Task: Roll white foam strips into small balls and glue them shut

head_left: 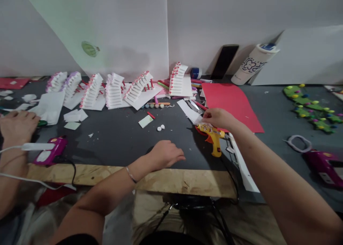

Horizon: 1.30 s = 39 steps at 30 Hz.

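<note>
My right hand (218, 118) reaches down with its fingers closed just above a yellow glue gun (214, 139). White paper shows by its fingertips, but I cannot make out what they pinch. The glue gun lies on its side, its nozzle end partly under that hand. A white paper strip (187, 110) lies just left of these fingers. Over the front of the table, my left hand (166, 154) is loosely curled, with nothing visible in it. Two small white round pieces (161, 128) lie beyond it, near a pale green card (145, 121) and a red stick (150, 115).
Several white stepped paper models (139, 89) stand along the back wall. Red paper (232, 104), a tumbler (254, 63) and a phone (224, 61) are at right. A co-worker's hand (18, 125) is at far left, behind a purple power strip (52, 151).
</note>
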### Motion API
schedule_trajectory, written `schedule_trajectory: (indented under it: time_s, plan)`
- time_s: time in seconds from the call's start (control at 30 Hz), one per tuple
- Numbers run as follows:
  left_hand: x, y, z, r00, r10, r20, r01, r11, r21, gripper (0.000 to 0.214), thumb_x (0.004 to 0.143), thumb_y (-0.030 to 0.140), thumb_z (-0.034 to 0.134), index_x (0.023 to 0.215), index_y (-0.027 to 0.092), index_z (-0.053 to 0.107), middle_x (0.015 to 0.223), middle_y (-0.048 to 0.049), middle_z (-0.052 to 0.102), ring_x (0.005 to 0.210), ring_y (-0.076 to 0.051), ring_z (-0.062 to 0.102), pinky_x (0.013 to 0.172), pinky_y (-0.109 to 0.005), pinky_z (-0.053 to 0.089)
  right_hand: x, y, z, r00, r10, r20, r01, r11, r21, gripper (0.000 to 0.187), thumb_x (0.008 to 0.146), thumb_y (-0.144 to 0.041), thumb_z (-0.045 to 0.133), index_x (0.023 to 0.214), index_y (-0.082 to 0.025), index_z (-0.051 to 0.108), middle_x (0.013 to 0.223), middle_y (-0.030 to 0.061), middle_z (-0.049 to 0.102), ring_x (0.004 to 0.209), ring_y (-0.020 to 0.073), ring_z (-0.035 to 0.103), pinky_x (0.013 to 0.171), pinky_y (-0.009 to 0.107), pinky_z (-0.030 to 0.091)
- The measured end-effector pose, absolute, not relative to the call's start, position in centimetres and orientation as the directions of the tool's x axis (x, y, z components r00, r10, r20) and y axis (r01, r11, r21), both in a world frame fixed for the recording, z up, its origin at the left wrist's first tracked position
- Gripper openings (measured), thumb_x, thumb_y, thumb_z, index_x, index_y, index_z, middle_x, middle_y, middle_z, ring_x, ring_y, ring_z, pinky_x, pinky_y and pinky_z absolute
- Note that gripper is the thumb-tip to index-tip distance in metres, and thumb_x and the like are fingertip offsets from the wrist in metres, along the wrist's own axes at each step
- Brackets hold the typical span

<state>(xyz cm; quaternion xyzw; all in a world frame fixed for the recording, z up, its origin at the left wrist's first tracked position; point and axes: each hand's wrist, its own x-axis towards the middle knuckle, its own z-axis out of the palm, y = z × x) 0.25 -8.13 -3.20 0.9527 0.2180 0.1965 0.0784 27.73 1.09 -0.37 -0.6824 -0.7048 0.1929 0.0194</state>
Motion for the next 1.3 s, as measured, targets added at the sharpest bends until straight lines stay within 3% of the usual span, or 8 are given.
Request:
schedule_trajectory:
  time_s: [0.13, 0.2, 0.3, 0.43, 0.67, 0.9, 1.13, 1.3]
  plan:
    - [0.2, -8.5, -3.7, 0.826, 0.428, 0.367, 0.382, -0.904, 0.192, 0.047, 0.098, 0.046, 0.040, 0.064, 0.019, 0.058, 0.052, 0.0000, 0.058, 0.051, -0.013, 0.052, 0.052, -0.028, 0.030, 28.3, 1.0, 0.1, 0.031, 0.992, -0.120, 0.933, -0.072, -0.352, 0.019, 0.080, -0.036, 0.057, 0.084, -0.022, 0.068, 0.079, 0.0032, 0.070, 0.073, 0.0182, 0.063, 0.056, 0.025, 0.038]
    - [-0.3, -8.0, -3.4, 0.759, 0.513, 0.401, 0.476, -0.857, 0.197, 0.047, 0.099, 0.046, 0.039, 0.066, 0.019, 0.059, 0.055, -0.0007, 0.060, 0.053, -0.013, 0.054, 0.053, -0.028, 0.032, 28.3, 0.7, 0.7, 0.080, 0.994, -0.080, 0.931, -0.103, -0.350, 0.019, 0.082, -0.037, 0.056, 0.087, -0.022, 0.068, 0.083, 0.0045, 0.071, 0.077, 0.0199, 0.063, 0.058, 0.026, 0.038]
    - [-1.7, -6.5, -2.6, 0.491, 0.755, 0.434, 0.730, -0.629, 0.268, 0.035, 0.097, 0.043, 0.044, 0.080, 0.019, 0.063, 0.071, -0.0035, 0.066, 0.069, -0.016, 0.060, 0.062, -0.028, 0.040, 28.0, 0.1, 1.4, 0.136, 0.986, -0.094, 0.941, -0.158, -0.300, 0.026, 0.084, -0.042, 0.053, 0.091, -0.022, 0.068, 0.086, 0.0074, 0.071, 0.079, 0.0212, 0.062, 0.058, 0.027, 0.036]
    - [-3.7, -4.3, -2.9, 0.373, 0.862, 0.344, 0.848, -0.467, 0.250, 0.033, 0.086, 0.039, 0.065, 0.110, 0.017, 0.061, 0.099, -0.0087, 0.065, 0.094, -0.022, 0.060, 0.078, -0.032, 0.048, 27.6, -0.4, 1.1, 0.104, 0.975, -0.194, 0.958, -0.151, -0.244, 0.028, 0.082, -0.047, 0.057, 0.089, -0.023, 0.068, 0.089, 0.0070, 0.071, 0.075, 0.0193, 0.060, 0.057, 0.027, 0.035]
    - [-4.3, -3.3, -4.3, 0.449, 0.863, 0.231, 0.795, -0.504, 0.338, 0.016, 0.088, 0.019, 0.061, 0.103, 0.017, 0.064, 0.095, -0.0065, 0.064, 0.093, -0.021, 0.059, 0.083, -0.034, 0.049, 28.1, 0.2, -0.6, 0.007, 0.955, -0.297, 0.955, -0.095, -0.282, 0.010, 0.075, -0.027, 0.063, 0.067, -0.021, 0.064, 0.066, 0.0024, 0.064, 0.057, 0.0134, 0.052, 0.054, 0.026, 0.033]
    - [-4.3, -3.0, -4.3, 0.411, 0.874, 0.259, 0.783, -0.484, 0.391, 0.008, 0.090, 0.019, 0.059, 0.095, 0.017, 0.065, 0.090, -0.0058, 0.067, 0.089, -0.020, 0.061, 0.082, -0.034, 0.049, 28.1, -0.2, -0.6, 0.110, 0.974, -0.196, 0.914, -0.176, -0.366, 0.018, 0.084, -0.034, 0.054, 0.090, -0.020, 0.063, 0.084, 0.0076, 0.068, 0.067, 0.0158, 0.056, 0.056, 0.026, 0.036]
    - [-4.3, -3.1, -4.2, 0.420, 0.866, 0.271, 0.775, -0.497, 0.389, 0.009, 0.091, 0.020, 0.057, 0.087, 0.018, 0.064, 0.084, -0.0043, 0.067, 0.084, -0.019, 0.061, 0.078, -0.033, 0.049, 27.7, -0.7, -0.9, 0.110, 0.976, -0.187, 0.906, -0.176, -0.384, 0.014, 0.083, -0.033, 0.056, 0.087, -0.021, 0.061, 0.082, 0.0065, 0.066, 0.069, 0.0177, 0.057, 0.057, 0.028, 0.037]
    - [-4.2, -3.1, -3.9, 0.392, 0.876, 0.281, 0.759, -0.480, 0.439, 0.011, 0.091, 0.021, 0.057, 0.084, 0.018, 0.065, 0.082, -0.0042, 0.067, 0.081, -0.018, 0.061, 0.076, -0.032, 0.048, 26.5, -3.0, 0.8, 0.023, 0.986, 0.164, 0.958, 0.025, -0.286, 0.027, 0.082, -0.030, 0.060, 0.106, -0.017, 0.062, 0.108, 0.0183, 0.062, 0.098, 0.0301, 0.058, 0.073, 0.037, 0.045]
